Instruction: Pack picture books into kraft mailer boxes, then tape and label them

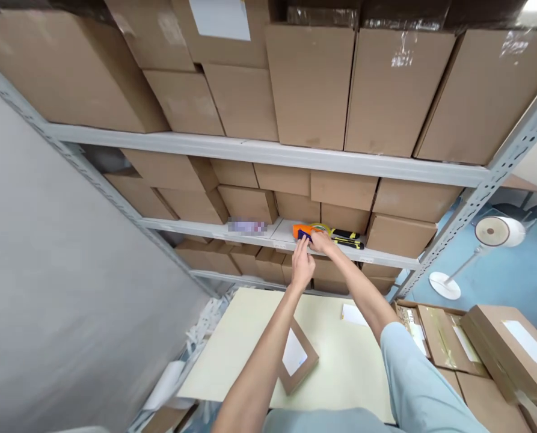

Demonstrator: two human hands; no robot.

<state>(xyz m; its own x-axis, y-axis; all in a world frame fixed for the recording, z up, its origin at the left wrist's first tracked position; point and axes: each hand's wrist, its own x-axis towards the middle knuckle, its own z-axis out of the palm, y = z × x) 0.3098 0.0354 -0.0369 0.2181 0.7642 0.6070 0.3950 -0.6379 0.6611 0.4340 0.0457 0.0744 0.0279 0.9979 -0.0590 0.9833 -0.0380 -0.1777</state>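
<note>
Both my arms reach forward to a white metal shelf (250, 230). My right hand (323, 242) is closed round an orange and blue tape dispenser (301, 231) that lies on the shelf. My left hand (301, 266) hangs just below and in front of it, fingers together and pointing up at the dispenser. A black and yellow tool (348, 238) lies on the shelf just right of my right hand. Below my arms a small cardboard box with a white label (297, 356) rests on a pale table (232, 349).
Cardboard boxes (311, 84) fill the shelves above, behind and below. A grey wall panel (61, 288) stands at the left. Flat labelled boxes (512, 346) are stacked at the right. A white floor stand (446, 284) is on the blue floor. A paper slip (353, 314) lies on the table.
</note>
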